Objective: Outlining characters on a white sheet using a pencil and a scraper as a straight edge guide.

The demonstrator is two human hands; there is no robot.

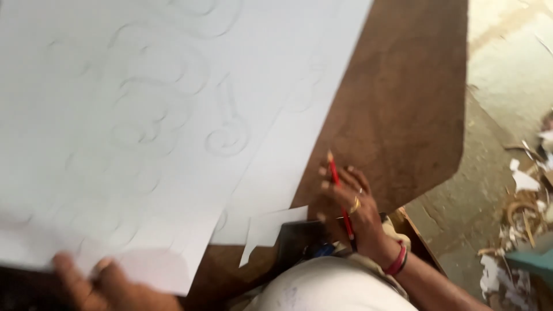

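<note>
the biggest thing under my eyes is the large white sheet [144, 115], pale and smooth, spread over most of the left and middle of my view. faint curling outlines are drawn across it, loops and a scroll with a stem near the middle, all very light and a little blurred. its lower edge comes down towards me and its right edge runs slantwise over the worktop.

the brown worktop [403, 103] shows bare on the right of the sheet, a flat board with a rounded corner at its far right edge. beyond it the floor [507, 75] is grey and rough, with a pile of scraps [527, 224], white bits and curled wood-coloured pieces, lying at the right.

my left hand [98, 285] is at the bottom left, fingers curled over the near edge of the sheet, gripping it; the thumb lies on top of the paper.

my right hand [348, 201] rests on the worktop just beside the sheet's right edge, fingers spread and bent, with a ring on one finger and a red bangle at the wrist. it is closed around a red pencil [340, 193], which runs between the fingers with its tip pointing away from me.

a small cut piece of white paper [271, 227] lies at the worktop's near edge, just left of my right hand, its corner jagged.
</note>
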